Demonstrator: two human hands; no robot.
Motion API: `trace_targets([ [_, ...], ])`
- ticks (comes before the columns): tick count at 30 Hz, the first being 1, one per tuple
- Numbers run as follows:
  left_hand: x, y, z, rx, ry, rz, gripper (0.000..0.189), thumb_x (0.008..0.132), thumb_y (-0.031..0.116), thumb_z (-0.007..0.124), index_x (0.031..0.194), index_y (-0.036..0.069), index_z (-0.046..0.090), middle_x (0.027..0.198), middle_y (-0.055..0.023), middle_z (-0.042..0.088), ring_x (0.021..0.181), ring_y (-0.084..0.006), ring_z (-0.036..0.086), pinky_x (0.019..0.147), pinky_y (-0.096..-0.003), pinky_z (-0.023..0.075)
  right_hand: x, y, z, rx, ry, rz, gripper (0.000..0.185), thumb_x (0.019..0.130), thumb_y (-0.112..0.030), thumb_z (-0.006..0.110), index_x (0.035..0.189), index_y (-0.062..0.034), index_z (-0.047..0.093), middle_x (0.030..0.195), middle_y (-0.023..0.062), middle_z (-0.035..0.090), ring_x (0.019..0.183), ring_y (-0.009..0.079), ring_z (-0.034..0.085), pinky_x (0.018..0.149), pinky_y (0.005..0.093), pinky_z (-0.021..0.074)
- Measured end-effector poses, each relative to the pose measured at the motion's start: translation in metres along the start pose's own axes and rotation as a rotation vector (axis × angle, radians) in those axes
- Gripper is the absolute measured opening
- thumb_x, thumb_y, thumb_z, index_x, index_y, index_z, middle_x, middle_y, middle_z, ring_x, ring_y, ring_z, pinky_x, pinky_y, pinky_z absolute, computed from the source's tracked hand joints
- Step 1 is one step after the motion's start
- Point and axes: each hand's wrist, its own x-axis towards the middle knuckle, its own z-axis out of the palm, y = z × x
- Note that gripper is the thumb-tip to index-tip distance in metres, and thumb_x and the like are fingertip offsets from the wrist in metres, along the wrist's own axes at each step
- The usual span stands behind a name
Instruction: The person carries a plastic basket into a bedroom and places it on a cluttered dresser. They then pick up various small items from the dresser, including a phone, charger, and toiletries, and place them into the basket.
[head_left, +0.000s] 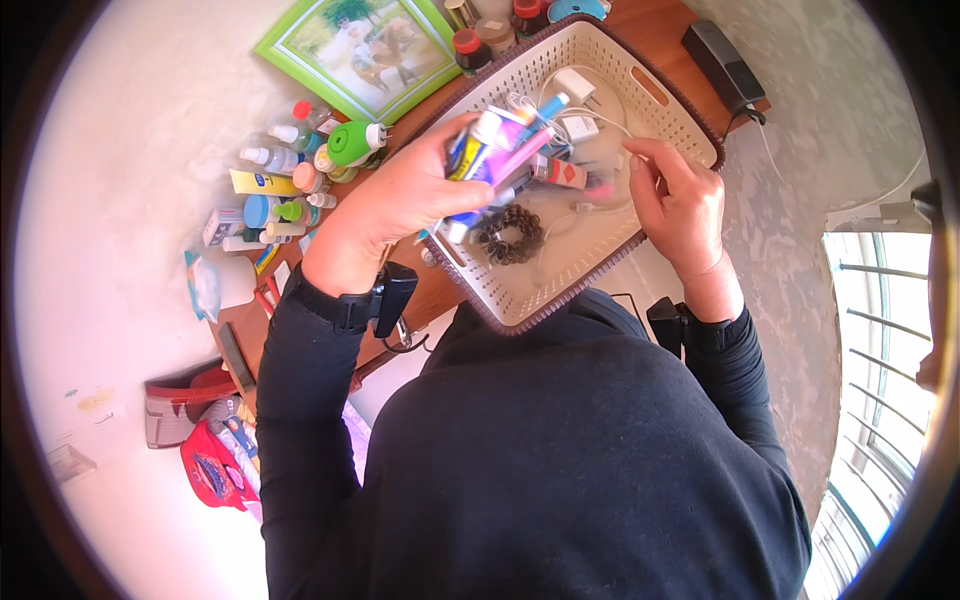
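Note:
My left hand (420, 180) grips a blurred bundle of small tubes and sticks (499, 154), blue, yellow, white and pink, over the left part of a cream plastic basket (487, 296) with a brown rim. My right hand (679, 195) is over the basket's right side, thumb and forefinger close together at a thin white cable; whether they pinch it I cannot tell. In the basket lie white charger plugs (576, 86) with cables, a small red and white bottle (559, 172) and a dark coiled hair tie (511, 234).
A green picture frame (300, 56) leans behind the basket. Several bottles, jars and a yellow tube (262, 182) crowd the wooden tabletop (405, 285) at left. A black box-shaped device (724, 64) with a cable stands at the far right corner. A barred window (877, 337) is on the right.

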Motion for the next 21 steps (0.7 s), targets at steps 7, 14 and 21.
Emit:
trace_targets([
  [7,0.006,0.001,0.016,-0.085,-0.157,0.088,0.076,0.083,0.021,0.072,0.148,0.007,0.035,0.127,-0.0119,0.059,0.118,-0.0195,0.055,0.097,-0.0331,0.045,0.003,0.003,0.004,0.026,0.066,-0.023,0.014,0.08,-0.004,0.065,0.093,-0.0083,0.068,0.077,0.0103,0.069,0.059,0.0263,0.065,0.055,0.0329,0.0515],
  [14,-0.05,-0.009,-0.031,-0.283,0.293,0.273,0.055,0.092,0.023,0.065,0.141,0.008,0.045,0.118,-0.009,0.063,0.102,-0.0161,0.063,0.086,-0.0275,0.0486,0.001,0.009,0.003,0.001,0.025,-0.021,0.016,0.08,-0.003,0.066,0.094,-0.0086,0.07,0.075,0.0106,0.068,0.059,0.0253,0.065,0.055,0.033,0.0505],
  [21,-0.155,-0.105,-0.009,0.465,0.714,-0.397,0.019,0.082,0.016,0.074,0.089,0.003,0.061,0.069,-0.0053,0.061,0.064,-0.0134,0.061,0.056,-0.0306,0.0472,0.005,0.008,0.003,0.053,-0.082,-0.013,0.016,0.084,-0.002,0.065,0.098,-0.0057,0.071,0.063,0.0059,0.06,0.048,0.0134,0.052,0.049,0.0256,0.0419],
])
